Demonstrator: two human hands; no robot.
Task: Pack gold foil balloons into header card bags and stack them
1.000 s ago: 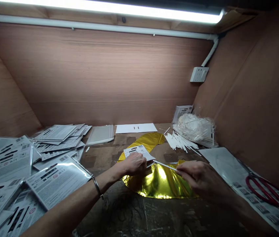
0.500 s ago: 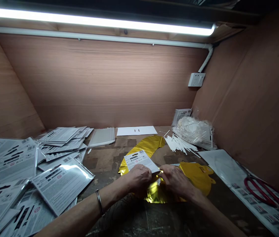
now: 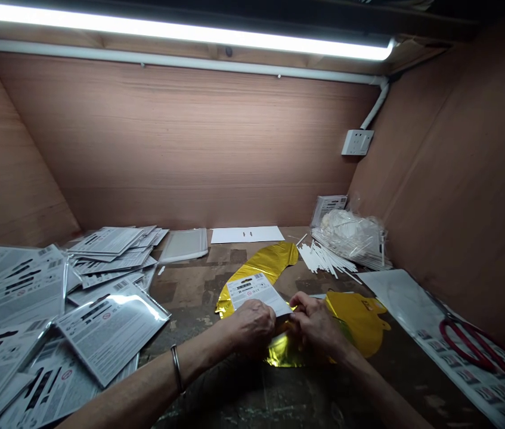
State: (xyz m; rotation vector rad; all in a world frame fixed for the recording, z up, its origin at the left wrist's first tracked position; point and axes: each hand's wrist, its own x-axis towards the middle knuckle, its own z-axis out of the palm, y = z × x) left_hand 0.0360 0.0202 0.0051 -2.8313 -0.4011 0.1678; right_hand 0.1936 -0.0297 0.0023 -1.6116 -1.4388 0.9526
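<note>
Plywood back panel behind, brown worktable in front, lit tube light overhead, white conduit just below it. Left side: loose pile of sleeved printed cards, overlapping. Right side: long pale sheet with small printed pictures near its close end. Gold foil piece lies mid-table, under and around both hands, a curved strip beyond them and a broad part to the right. Left hand — fingers curled tight, holding the near edge of a printed card over the foil. Right hand is at that card's right corner, thumb and fingertips drawn close together; can't tell what's between them. Clear plastic bag with white contents sits back right; red-handled scissors rest on the pale sheet. White sticks are fanned beside the bag. Smallest: metal bracelet, left wrist.
</note>
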